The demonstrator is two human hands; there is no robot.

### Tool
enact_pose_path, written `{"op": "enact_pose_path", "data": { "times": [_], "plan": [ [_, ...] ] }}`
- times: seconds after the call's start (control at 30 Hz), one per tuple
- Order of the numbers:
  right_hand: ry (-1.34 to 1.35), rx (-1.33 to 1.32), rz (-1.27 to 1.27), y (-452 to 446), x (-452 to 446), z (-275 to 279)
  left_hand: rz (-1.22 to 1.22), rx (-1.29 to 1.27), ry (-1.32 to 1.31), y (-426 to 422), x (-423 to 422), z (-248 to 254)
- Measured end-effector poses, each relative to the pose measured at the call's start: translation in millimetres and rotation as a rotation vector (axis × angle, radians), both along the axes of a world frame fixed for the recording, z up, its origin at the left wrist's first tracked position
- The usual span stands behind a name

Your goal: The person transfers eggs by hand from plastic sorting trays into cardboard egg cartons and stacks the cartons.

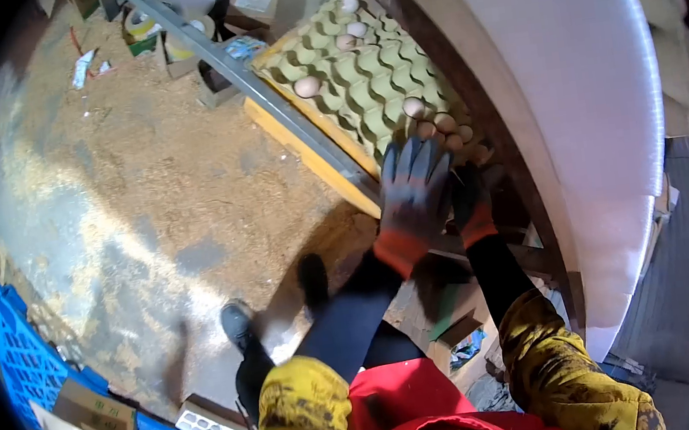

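My left hand (416, 193), in a grey glove with an orange cuff, reaches over the near end of a pale egg tray (331, 106). Its fingers are stretched out. Close beyond the fingertips is a cluster of brown eggs (444, 123), with a paler egg (413, 107) at its far edge. In shadow just to the right, my right hand (471, 198) wears a similar glove near the same eggs. Its fingers are too dark to make out. Farther up the tray lie a single egg (307, 87) on the left and several pale eggs (349, 5) at the back.
A metal rail (231, 65) and a yellow board (312, 157) border the tray's left side. To the right curves a large white panel (575, 58) with a dark edge. Stacked egg trays (680, 36) stand beyond it. Blue plastic crates (28, 353) and a cardboard box (98, 417) sit lower left.
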State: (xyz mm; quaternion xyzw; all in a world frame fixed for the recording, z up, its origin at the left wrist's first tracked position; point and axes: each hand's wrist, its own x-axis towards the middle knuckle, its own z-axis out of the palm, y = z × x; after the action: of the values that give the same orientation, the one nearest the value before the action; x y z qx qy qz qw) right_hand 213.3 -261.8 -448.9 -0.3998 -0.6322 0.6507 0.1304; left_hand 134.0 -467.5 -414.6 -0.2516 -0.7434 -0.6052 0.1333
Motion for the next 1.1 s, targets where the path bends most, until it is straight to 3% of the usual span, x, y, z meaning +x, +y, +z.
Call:
{"op": "enact_pose_path", "data": {
  "times": [0.1,0.17,0.23,0.3,0.33,0.4,0.47,0.5,0.6,0.67,0.7,0.73,0.77,0.8,0.83,0.87,0.93,1.03,1.1],
  "plan": [
    [0.100,-0.244,-0.129,-58,7,54,-0.080,-0.214,-0.247,-79,37,34],
    [-0.129,0.256,0.337,-52,53,22,-0.022,-0.271,-0.312,-118,66,49],
    [-0.159,0.281,0.471,-86,91,30,-0.007,-0.335,-0.365,-154,87,67],
    [-0.194,0.354,0.755,-143,104,91,-0.060,-0.378,-0.401,-187,90,107],
    [-0.353,0.671,1.092,-169,103,147,-0.102,-0.386,-0.397,-199,86,137],
    [-0.093,0.119,0.647,-219,95,230,-0.176,-0.320,-0.375,-212,83,185],
    [-0.104,-0.209,0.570,-240,109,300,-0.302,-0.329,-0.282,-209,76,257],
    [-0.223,-0.059,0.712,-236,110,336,-0.373,-0.315,-0.204,-202,71,291],
    [-0.042,0.138,0.705,-216,133,415,-0.515,-0.291,0.013,-172,60,360],
    [0.054,0.206,0.498,-178,157,437,-0.568,-0.270,0.097,-144,54,387],
    [0.147,0.112,0.287,-150,171,432,-0.579,-0.266,0.101,-131,52,397],
    [0.039,-0.095,0.114,-111,186,453,-0.584,-0.269,0.095,-120,52,405],
    [0.286,-0.154,-0.026,-54,202,426,-0.594,-0.273,0.009,-106,54,410],
    [0.293,-0.215,-0.322,-3,209,420,-0.640,-0.291,-0.009,-93,55,415],
    [0.411,-0.318,-0.578,27,210,467,-0.673,-0.307,-0.028,-79,56,419],
    [0.475,-0.284,-0.735,89,222,449,-0.694,-0.326,-0.050,-65,55,423],
    [0.698,-0.212,-0.764,215,253,402,-0.707,-0.401,0.046,-36,54,436],
    [0.739,-0.326,-1.090,374,258,364,-0.636,-0.490,0.001,1,51,451],
    [0.851,-0.364,-0.998,437,267,345,-0.599,-0.520,-0.012,20,39,458]
  ]
}}
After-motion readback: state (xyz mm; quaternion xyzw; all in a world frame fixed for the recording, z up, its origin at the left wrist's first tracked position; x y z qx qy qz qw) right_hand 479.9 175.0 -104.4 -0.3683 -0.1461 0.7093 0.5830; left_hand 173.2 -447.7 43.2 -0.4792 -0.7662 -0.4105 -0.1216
